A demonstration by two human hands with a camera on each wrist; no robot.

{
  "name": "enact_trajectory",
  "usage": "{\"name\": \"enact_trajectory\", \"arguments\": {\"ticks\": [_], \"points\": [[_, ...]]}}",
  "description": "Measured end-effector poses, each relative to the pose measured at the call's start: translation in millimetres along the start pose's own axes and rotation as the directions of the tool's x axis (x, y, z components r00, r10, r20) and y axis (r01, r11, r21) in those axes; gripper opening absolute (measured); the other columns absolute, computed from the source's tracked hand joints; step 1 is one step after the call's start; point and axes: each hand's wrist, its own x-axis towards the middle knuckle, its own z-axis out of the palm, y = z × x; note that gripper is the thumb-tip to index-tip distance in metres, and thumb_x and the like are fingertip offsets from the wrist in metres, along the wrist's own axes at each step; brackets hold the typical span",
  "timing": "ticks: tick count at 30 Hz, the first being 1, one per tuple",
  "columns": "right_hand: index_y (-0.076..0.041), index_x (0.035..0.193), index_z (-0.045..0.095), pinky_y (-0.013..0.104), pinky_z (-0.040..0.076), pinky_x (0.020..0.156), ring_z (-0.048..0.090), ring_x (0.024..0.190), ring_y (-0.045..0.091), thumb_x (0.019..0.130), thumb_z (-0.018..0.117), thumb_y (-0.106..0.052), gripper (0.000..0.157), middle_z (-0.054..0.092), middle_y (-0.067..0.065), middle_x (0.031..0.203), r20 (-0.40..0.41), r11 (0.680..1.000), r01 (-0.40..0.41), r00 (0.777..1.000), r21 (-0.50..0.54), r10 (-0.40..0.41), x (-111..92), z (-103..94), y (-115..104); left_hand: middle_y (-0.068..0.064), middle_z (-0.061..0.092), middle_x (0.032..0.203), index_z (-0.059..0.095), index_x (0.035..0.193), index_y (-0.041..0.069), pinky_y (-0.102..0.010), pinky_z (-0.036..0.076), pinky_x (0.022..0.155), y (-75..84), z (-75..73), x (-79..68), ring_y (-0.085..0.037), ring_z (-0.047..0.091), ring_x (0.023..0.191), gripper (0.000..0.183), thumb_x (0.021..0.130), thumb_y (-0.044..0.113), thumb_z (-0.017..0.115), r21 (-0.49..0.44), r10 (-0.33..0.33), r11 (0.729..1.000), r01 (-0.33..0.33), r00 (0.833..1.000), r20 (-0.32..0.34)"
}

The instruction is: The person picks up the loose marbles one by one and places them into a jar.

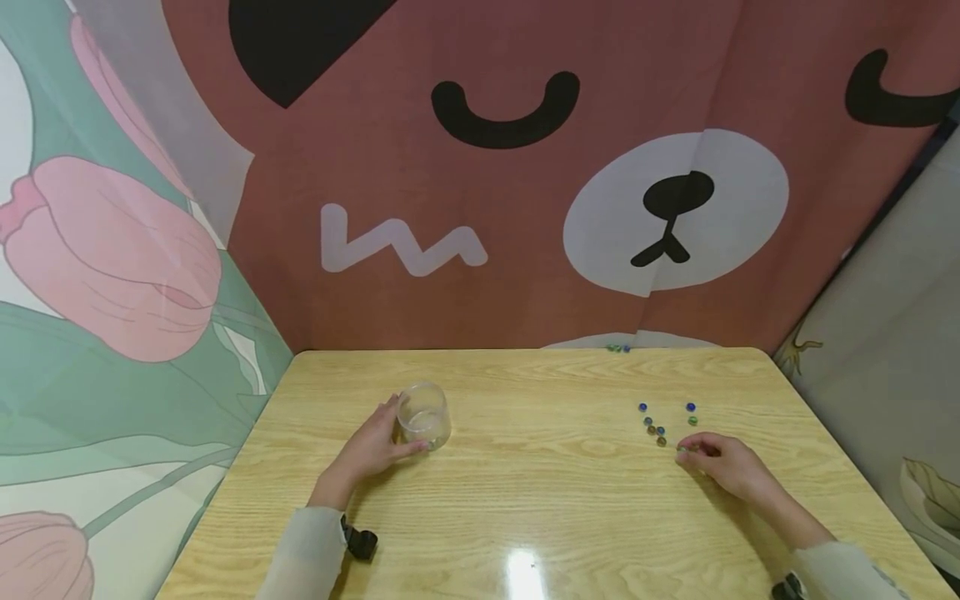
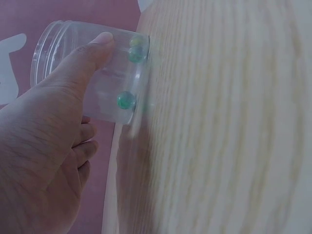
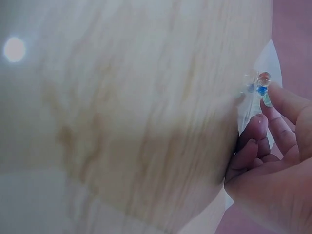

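My left hand [image 1: 370, 447] holds a clear round jar [image 1: 437, 410] upright on the table, thumb along the near side and fingers behind it. Three marbles lie at the bottom of the jar in the left wrist view, among them a green marble [image 2: 126, 100]. On the right side of the table, my right hand [image 1: 726, 465] pinches a pale green marble [image 3: 267, 100] between thumb and finger, low over the wood. Just beyond those fingertips lie several loose marbles, including a brown marble [image 1: 662, 442] and a dark blue marble [image 1: 642, 407].
Farther right are another blue marble [image 1: 691, 407] and a green marble [image 1: 693, 421]. A few small marbles [image 1: 618, 348] sit at the table's back edge, against the printed curtain [image 1: 517, 308]. The wooden table [image 1: 525, 483] spans between both hands.
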Motion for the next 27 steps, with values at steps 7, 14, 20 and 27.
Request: {"name": "enact_trajectory", "arguments": {"ticks": [7,14,20,27], "points": [[-0.001,0.122,0.068,0.028,0.039,0.062,0.048,0.079,0.018,0.1,0.066,-0.035,0.041,0.059,0.005,0.091,-0.019,1.0,0.002,1.0,0.001,-0.002,-1,-0.3,-6,-0.027,0.019,0.164,0.02,0.162,0.007,-0.067,0.025,0.117,-1.1,0.8,0.1,-0.051,0.02,0.149,0.109,0.084,0.061,0.074,0.004,-0.014,1.0,0.014,1.0,0.002],[-0.002,0.122,0.069,0.027,0.039,0.061,0.048,0.075,0.016,0.101,0.065,-0.037,0.041,0.059,0.004,0.088,-0.045,1.0,0.018,0.999,-0.007,-0.018,1,-0.5,-9,-0.027,0.018,0.164,0.02,0.162,0.006,-0.067,0.026,0.116,-2.7,1.5,-0.1,-0.052,0.019,0.148,0.11,0.084,0.06,0.075,-0.001,-0.01,1.0,0.01,1.0,0.0],[-0.003,0.127,0.067,0.028,0.04,0.062,0.049,0.078,0.017,0.101,0.063,-0.041,0.047,0.062,0.004,0.092,-0.04,1.0,0.018,0.999,-0.002,-0.018,2,-2.6,-16,-0.028,0.019,0.164,0.02,0.162,0.005,-0.068,0.025,0.116,-1.7,1.3,-0.3,-0.053,0.019,0.148,0.11,0.083,0.06,0.076,-0.004,-0.005,1.0,0.005,1.0,-0.005],[-0.004,0.124,0.069,0.028,0.042,0.06,0.051,0.074,0.015,0.1,0.066,-0.039,0.043,0.062,0.004,0.089,-0.061,0.998,0.06,0.996,0.01,-0.059,4,-2.0,-28,-0.03,0.021,0.163,0.023,0.161,0.007,-0.068,0.025,0.116,-2.4,1.8,0.4,-0.054,0.021,0.147,0.107,0.084,0.059,0.075,-0.002,0.018,1.0,-0.018,1.0,-0.013]]}}
